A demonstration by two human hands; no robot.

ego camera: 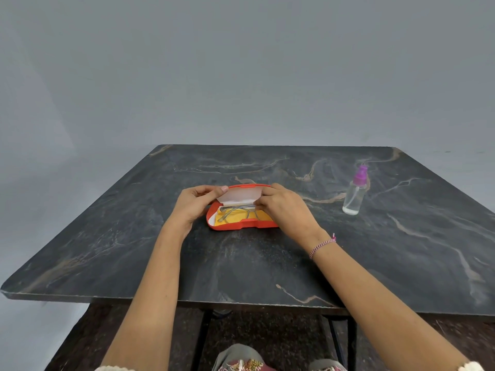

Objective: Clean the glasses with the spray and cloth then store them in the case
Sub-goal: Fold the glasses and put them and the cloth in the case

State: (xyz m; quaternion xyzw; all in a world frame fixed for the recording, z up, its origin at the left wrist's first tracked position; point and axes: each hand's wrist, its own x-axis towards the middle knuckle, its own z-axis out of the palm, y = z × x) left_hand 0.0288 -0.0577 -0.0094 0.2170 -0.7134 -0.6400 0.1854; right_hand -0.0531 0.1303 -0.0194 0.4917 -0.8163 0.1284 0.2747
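mid-bench [267, 263], the left hand [195, 203] and right hand [284, 207] pinch with curled fingers [214, 189] the half-open lid [238, 195] of the orange case [241, 226], over light, fragile glasses [235, 210] on a yellow cloth [263, 216], probably best lifted by the frame.

Orange case [235, 226] lies flat, open; white-lined lid [241, 195] tilted half up on its 12 o'clock side. Grey-framed glasses [235, 211] folded inside, on yellow cloth [263, 216]. Clear spray bottle [355, 195] w/ purple top stands upright at case's 2 o'clock, well apart.
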